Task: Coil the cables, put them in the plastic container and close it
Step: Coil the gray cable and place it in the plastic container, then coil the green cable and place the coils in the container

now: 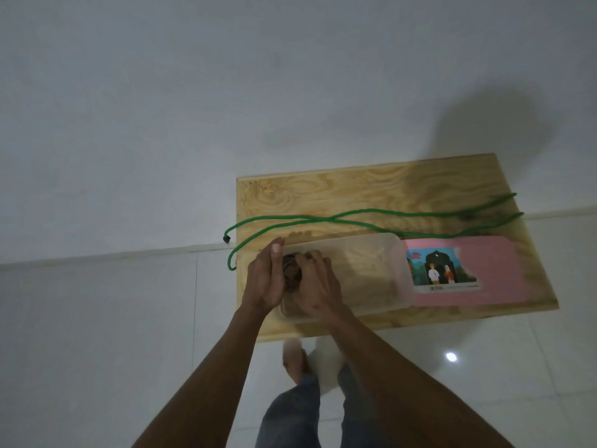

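A clear plastic container (365, 273) lies lengthwise on a small wooden table (355, 189). Over its left end both hands hold a dark coiled cable (290, 273). My left hand (263, 282) presses against the coil's left side with fingers nearly straight. My right hand (318, 282) curls its fingers over the coil's right side. A long green cable (371, 213) lies uncoiled in a crossed loop across the table behind the container, its left end hanging off the edge. A pink lid (468, 270) with a picture label sits to the container's right.
The table stands against a white wall on a pale tiled floor (97, 350). My legs and feet (300, 367) are below the table's near edge. The green cable's black tip (226, 238) dangles past the table's left edge.
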Demonstrator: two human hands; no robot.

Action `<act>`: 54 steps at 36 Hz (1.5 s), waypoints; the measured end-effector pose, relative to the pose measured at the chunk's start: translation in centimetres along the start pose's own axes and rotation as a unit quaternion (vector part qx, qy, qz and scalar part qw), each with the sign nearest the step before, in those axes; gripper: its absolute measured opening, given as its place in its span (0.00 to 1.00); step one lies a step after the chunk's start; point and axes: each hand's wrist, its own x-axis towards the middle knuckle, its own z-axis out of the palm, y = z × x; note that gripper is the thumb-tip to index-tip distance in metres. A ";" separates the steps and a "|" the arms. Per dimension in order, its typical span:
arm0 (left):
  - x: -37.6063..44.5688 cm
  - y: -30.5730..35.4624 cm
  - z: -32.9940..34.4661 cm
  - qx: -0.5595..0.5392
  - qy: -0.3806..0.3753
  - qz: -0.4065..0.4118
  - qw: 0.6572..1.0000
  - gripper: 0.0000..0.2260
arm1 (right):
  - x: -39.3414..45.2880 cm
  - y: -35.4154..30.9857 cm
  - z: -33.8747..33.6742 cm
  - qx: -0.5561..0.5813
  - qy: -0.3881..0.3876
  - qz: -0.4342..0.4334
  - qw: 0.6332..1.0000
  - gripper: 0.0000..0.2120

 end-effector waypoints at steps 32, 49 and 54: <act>9.1 4.2 -0.1 0.169 -0.040 0.022 0.985 0.16 | 7.8 6.8 -12.0 0.089 0.110 0.023 0.990 0.12; 16.3 6.3 8.1 0.414 -0.220 -0.045 0.882 0.09 | 15.6 14.2 -13.3 -0.112 -0.060 -0.034 0.991 0.06; 15.9 7.0 8.0 0.398 -0.185 -0.079 0.895 0.09 | 16.5 14.2 -14.0 -0.140 -0.006 -0.063 0.988 0.09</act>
